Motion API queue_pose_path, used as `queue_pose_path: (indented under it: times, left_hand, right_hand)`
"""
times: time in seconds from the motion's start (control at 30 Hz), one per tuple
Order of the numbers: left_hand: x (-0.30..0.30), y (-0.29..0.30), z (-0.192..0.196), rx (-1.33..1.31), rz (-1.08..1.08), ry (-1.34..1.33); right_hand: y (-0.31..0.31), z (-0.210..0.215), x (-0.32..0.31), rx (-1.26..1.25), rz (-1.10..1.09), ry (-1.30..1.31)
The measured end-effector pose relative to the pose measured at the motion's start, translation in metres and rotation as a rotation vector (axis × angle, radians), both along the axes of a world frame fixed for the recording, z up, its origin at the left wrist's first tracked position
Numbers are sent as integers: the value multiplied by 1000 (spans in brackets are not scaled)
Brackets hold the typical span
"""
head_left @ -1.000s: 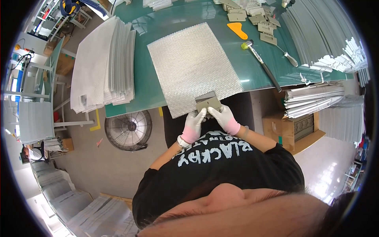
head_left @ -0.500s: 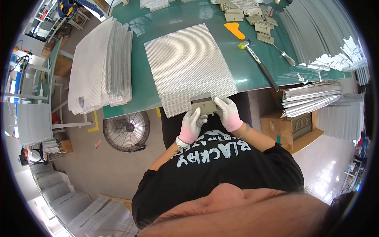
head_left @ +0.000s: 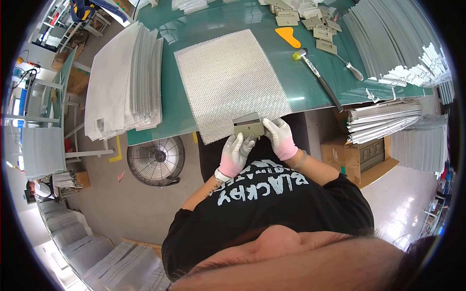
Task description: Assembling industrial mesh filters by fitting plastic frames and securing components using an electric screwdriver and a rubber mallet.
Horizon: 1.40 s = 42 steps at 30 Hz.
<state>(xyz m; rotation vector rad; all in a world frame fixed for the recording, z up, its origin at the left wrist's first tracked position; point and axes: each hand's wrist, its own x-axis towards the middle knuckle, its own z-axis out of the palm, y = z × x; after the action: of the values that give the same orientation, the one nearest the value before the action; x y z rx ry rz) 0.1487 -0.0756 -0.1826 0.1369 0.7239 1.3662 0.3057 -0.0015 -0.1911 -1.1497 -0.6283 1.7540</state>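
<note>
I see pale lettering across the black shirt [head_left: 272, 208] at lower centre, and dark marks printed along the silvery part of the hammer [head_left: 326, 87], right of centre. The small beige plate [head_left: 249, 130] is just below the frame's centre, overlapping in view the near edge of the mesh sheet [head_left: 233, 77]. My left hand [head_left: 234, 154] has its gloved fingers closed on the plate's lower left side; the right hand [head_left: 280, 137] has fingers at its right corner (whether they pinch it, I cannot tell). The sheet lies on the green surface [head_left: 171, 77] and juts past its near edge. For moving, I find a narrow strip of green between the sheet and the tall stack [head_left: 114, 82] at left, and a wider one toward the hammer. An orange scraper [head_left: 288, 37] lies at upper right, near piled beige plates [head_left: 323, 33].
</note>
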Motion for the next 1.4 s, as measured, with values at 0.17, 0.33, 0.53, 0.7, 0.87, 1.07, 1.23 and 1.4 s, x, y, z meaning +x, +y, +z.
queue_pose_path:
  times: [0.17,0.33,0.53,0.7,0.87,1.07,1.23,1.4]
  left_hand:
    - [-2,1,-2,3,-3,2]
    - [2,0,-7,10,39,-16]
    - [-6,1,12,-155,-98,337]
    - [-12,6,22,-81,-14,332]
    - [-10,9,12,105,105,842]
    - [-10,15,3,-52,193,398]
    - [-15,11,-28,8,193,660]
    - [-15,0,-22,154,71,878]
  right_hand:
    - [-1,14,-2,-60,-17,133]
    - [0,15,1,-76,50,219]
    - [-2,13,-3,-75,-17,171]
    - [-4,-6,-1,-9,29,49]
    - [-11,-7,-5,113,243,-13]
    - [-12,12,-14,189,417,-141]
    - [-11,4,-13,196,374,-91]
    - [3,9,-5,148,520,-170]
